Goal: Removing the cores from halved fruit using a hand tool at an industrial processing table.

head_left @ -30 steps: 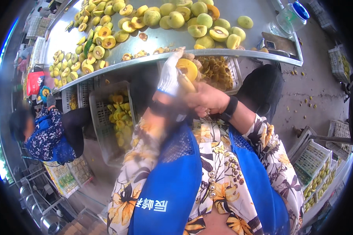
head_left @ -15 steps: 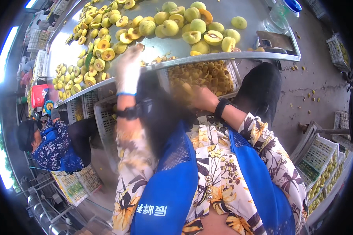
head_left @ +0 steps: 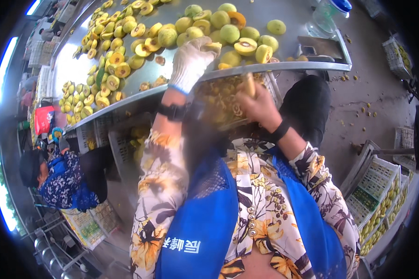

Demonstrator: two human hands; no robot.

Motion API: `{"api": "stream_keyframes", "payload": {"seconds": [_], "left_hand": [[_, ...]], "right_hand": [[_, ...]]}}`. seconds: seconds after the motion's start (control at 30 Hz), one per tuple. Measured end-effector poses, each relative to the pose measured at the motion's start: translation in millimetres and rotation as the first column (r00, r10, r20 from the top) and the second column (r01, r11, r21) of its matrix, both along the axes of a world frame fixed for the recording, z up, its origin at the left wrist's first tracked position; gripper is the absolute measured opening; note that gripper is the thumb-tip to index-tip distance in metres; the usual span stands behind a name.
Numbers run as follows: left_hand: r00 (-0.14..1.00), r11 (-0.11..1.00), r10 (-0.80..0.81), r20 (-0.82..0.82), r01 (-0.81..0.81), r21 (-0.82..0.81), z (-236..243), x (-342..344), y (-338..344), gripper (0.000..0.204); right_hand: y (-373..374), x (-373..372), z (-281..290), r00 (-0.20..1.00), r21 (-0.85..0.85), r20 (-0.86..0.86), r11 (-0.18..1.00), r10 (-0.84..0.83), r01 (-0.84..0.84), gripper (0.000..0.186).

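My left hand (head_left: 191, 63), in a white knitted glove, reaches over the near edge of the metal table (head_left: 144, 97). Its fingers are closed about a yellow peach half (head_left: 212, 46), beside a pile of whole and halved peaches (head_left: 228, 32). Bare and closed, my right hand (head_left: 260, 104) is above a crate (head_left: 273, 86) below the table edge. A short tan stick-like thing (head_left: 250, 85), perhaps a tool handle, sticks up from its fist; the rest is hidden. Under that hand, the crate holds brownish-yellow fruit pieces (head_left: 214, 97), partly blurred.
More cut peaches (head_left: 118, 60) spread across the table's left. A clear jar with a blue lid (head_left: 328, 18) stands near its right corner. At left sits another person (head_left: 70, 176) in a blue vest. Stacked crates of fruit (head_left: 381, 204) stand at right; fruit bits dot the floor.
My left hand has moved right along the table edge to the peach pile. My right hand has risen slightly and moved right, and the tan thing now shows upright in it.
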State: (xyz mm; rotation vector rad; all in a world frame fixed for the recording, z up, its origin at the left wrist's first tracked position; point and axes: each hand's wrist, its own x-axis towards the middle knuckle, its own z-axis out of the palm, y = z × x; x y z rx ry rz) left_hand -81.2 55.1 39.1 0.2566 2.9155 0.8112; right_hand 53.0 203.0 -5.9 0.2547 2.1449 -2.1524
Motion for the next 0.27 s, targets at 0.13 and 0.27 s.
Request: {"api": "stream_keyframes", "payload": {"seconds": [0.13, 0.27], "left_hand": [[0.942, 0.960, -0.206, -0.264, 0.247, 0.131, 31, 60, -12, 0.026], [0.960, 0.936, -0.193, -0.204, 0.243, 0.256, 18, 91, -24, 0.034]], "right_hand": [[-5, -15, 15, 0.994, -0.515, 0.098, 0.857, 0.051, 0.007, 0.027], [-28, -20, 20, 0.991, -0.606, 0.031, 0.790, 0.133, -0.088, 0.026]]}}
